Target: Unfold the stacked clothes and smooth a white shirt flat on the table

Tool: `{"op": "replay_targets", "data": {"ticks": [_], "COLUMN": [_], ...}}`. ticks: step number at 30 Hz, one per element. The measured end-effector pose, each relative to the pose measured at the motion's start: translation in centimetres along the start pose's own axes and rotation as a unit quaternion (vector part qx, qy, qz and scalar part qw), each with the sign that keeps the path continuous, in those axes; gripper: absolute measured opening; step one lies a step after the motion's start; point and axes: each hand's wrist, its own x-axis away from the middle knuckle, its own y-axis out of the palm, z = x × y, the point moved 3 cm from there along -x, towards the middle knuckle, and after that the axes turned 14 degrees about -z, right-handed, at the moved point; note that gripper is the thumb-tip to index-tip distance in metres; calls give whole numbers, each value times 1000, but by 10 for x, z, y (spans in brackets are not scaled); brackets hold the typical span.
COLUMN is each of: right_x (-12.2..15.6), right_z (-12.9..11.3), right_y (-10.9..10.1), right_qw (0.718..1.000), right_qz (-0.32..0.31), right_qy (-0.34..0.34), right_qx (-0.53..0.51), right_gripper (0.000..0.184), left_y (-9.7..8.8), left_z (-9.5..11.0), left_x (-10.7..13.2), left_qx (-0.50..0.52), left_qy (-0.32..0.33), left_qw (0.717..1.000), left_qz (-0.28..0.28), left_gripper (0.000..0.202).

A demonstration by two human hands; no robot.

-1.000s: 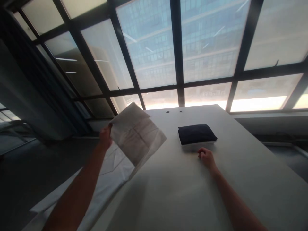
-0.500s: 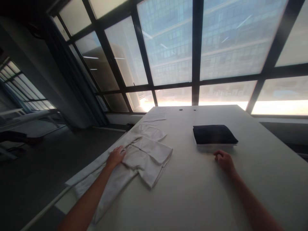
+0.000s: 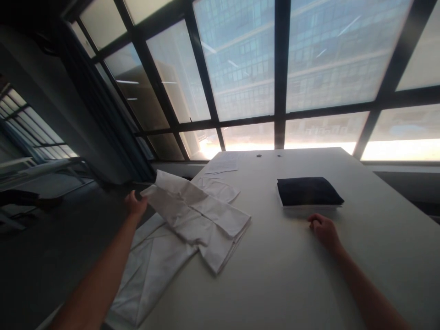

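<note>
The left hand (image 3: 136, 205) pinches the white cloth (image 3: 192, 206), on the table (image 3: 271, 279), by its edge: good place, as it seems light and soft. The right hand (image 3: 324, 231) has a grip I cannot tell.

Tall, bright, dark-framed windows (image 3: 237, 64), a dark blue curtain (image 3: 99, 114) to their left, dim grey floor (image 3: 68, 233).

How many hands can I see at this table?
2. The left hand holds up an edge of the white cloth at the table's left side; the right hand is curled just in front of the dark folded cloth.
</note>
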Motion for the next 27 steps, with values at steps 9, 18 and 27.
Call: {"op": "replay_targets", "data": {"ticks": [9,18,27], "right_x": [3,0,-7], "right_z": [-12,-12,-10], "right_y": [0,3,2], "right_qw": [1000,999,998], "right_qz": [8,14,30], "right_qy": [-10,-13,-18], "right_qx": [-1,-25,-55], "right_gripper": [23,22,23], "left_y": [133,176,232], "left_z": [125,374,515], "left_x": [135,212,227], "left_qx": [-64,67,116], "left_qy": [181,450,417], "left_qw": [963,845,828], "left_qz": [-187,-282,-356], "left_gripper": [44,59,19]}}
